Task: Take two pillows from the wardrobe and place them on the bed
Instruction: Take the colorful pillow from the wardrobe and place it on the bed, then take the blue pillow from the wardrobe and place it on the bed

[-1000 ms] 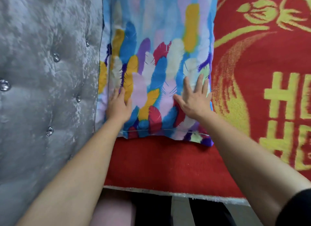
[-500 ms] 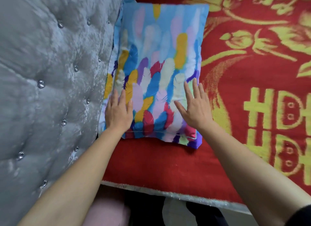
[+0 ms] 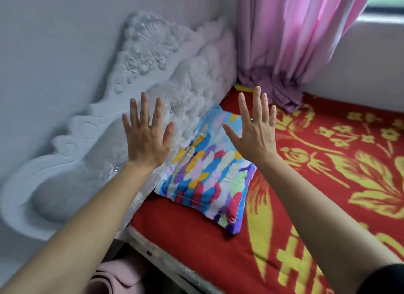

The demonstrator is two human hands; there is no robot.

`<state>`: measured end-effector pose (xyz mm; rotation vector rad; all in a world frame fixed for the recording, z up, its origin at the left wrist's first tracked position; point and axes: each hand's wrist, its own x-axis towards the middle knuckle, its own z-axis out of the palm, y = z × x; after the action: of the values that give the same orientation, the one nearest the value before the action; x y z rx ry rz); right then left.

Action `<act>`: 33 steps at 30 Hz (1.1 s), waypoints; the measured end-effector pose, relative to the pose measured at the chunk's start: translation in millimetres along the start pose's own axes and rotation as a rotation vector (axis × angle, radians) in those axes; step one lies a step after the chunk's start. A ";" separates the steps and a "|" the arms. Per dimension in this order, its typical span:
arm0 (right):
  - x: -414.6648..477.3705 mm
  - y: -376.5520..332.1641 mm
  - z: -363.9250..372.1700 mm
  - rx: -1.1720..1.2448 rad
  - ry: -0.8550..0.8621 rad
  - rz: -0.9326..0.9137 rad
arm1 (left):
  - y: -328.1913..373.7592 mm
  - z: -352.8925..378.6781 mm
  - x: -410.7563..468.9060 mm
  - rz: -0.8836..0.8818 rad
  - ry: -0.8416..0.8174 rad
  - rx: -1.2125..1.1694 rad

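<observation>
Two bare hands are raised, palms forward, above a bed: the left hand [image 3: 146,138] shows in front of the carved white headboard [image 3: 153,59] and the right hand [image 3: 255,133] in front of the far end of a feather-print pillow [image 3: 207,173]. The fingers of both are spread wide and hold nothing. The right hand and wrist hide part of the pillow's far end, and the left forearm covers the lower tufted padding of the headboard, so whether the pillow's inner edge touches that padding cannot be made out. The pillow lies flat on the red and yellow blanket [image 3: 328,162], close along the headboard and near the bed's near edge, with a strip of blanket bare between its near end and that edge. To its right the blanket lies open as far as the frame's right side. A pink curtain [image 3: 290,42] hangs to the bed's far corner, its hem bunched on the blanket. A pink object [image 3: 113,278] below the bed edge is cut off and unclear. Only one pillow is visible.
</observation>
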<state>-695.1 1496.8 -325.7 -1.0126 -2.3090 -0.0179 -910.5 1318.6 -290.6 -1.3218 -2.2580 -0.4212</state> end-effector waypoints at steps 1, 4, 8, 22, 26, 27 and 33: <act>2.2 -6.5 -16.4 0.007 0.028 -0.029 | 0.2 -20.1 -2.4 -0.016 0.016 0.016; 2.1 -20.2 -60.3 -0.001 0.099 -0.102 | -1.9 -73.9 -10.0 -0.034 0.045 0.068; -11.2 -36.5 -104.6 -0.019 0.167 -0.116 | -10.5 -130.3 -32.3 -0.053 0.088 0.103; -212.1 -129.1 -195.2 -0.105 -0.066 -0.410 | -7.0 -238.8 -256.5 -0.264 -0.125 0.080; -249.7 -145.8 -214.6 -0.056 -0.143 -0.488 | 4.4 -276.9 -319.0 -0.279 -0.137 0.136; -258.8 -150.5 -218.7 -0.038 -0.148 -0.498 | 7.7 -287.1 -334.6 -0.291 -0.129 0.161; -314.8 -161.3 -249.5 0.072 -0.189 -0.606 | 35.5 -345.0 -429.9 -0.420 -0.129 0.283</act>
<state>-507.8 1112.8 -256.1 -0.2580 -2.6841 -0.0855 -614.5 855.2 -239.1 -0.7520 -2.5912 -0.1465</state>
